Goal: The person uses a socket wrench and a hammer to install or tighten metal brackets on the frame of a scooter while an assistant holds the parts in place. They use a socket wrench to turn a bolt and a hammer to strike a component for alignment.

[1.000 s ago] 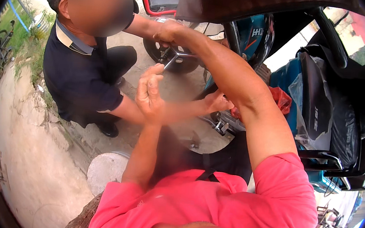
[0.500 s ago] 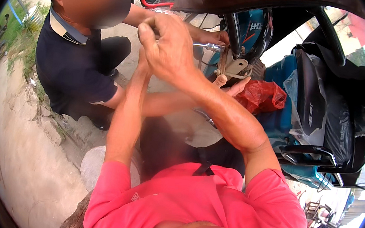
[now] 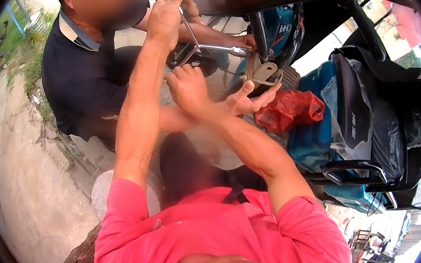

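A chrome Y-shaped socket wrench (image 3: pixel 197 45) points its long arm at a pale metal bracket (image 3: pixel 264 74) on the blue vehicle's frame. My left hand (image 3: pixel 164 21) is at its upper arm, the fingers partly stretched upward around the tip. Lower down, my right hand (image 3: pixel 189 86) is closed around the other short arm. A co-worker's hand (image 3: pixel 247 100) lies palm up under the bracket, fingers spread. That person's other hand (image 3: pixel 249 42) is beside the wrench's socket end. The fastener itself cannot be made out.
The co-worker (image 3: pixel 86 67) crouches at the left in a dark shirt. A red plastic bag (image 3: pixel 289 111) lies beside the bracket. At the right stand the blue vehicle body (image 3: pixel 305 136) and a black seat (image 3: pixel 354 108) partly wrapped in clear plastic. A dark cover (image 3: pixel 285 3) hangs above.
The wrench's short arms have come into view. My left hand has moved up from beneath my right one, while my right hand has dropped to the lower arm. The co-worker's hands stay near the bracket.
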`<move>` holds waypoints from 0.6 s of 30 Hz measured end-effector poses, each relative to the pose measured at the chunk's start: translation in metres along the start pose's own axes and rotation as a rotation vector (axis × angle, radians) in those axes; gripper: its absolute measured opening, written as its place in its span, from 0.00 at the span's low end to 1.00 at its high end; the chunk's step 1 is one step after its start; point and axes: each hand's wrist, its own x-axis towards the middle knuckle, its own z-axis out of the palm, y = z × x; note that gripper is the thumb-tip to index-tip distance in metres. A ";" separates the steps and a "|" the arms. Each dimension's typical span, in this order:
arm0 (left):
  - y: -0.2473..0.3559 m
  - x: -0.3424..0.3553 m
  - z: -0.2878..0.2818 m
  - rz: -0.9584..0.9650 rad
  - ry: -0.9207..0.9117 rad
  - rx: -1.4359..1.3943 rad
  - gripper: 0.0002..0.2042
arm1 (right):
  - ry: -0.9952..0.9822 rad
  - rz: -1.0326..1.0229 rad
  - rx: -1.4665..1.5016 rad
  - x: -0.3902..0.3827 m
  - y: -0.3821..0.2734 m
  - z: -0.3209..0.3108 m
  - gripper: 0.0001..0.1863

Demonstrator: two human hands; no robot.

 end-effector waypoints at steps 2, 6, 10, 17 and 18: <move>-0.001 -0.023 0.004 0.135 0.022 -0.015 0.19 | -0.008 0.038 -0.074 0.014 0.008 0.016 0.06; -0.008 -0.068 0.009 0.264 0.017 -0.088 0.19 | 0.068 0.056 0.020 0.022 0.023 0.032 0.06; -0.016 -0.072 0.011 0.338 0.028 -0.210 0.19 | 0.143 0.099 0.167 0.034 0.021 0.025 0.07; -0.016 -0.073 0.015 0.291 0.125 -0.240 0.19 | -0.058 0.569 0.607 0.054 0.027 -0.102 0.15; -0.013 -0.072 0.022 0.315 0.145 -0.266 0.20 | 0.020 0.601 0.606 0.065 0.037 -0.105 0.16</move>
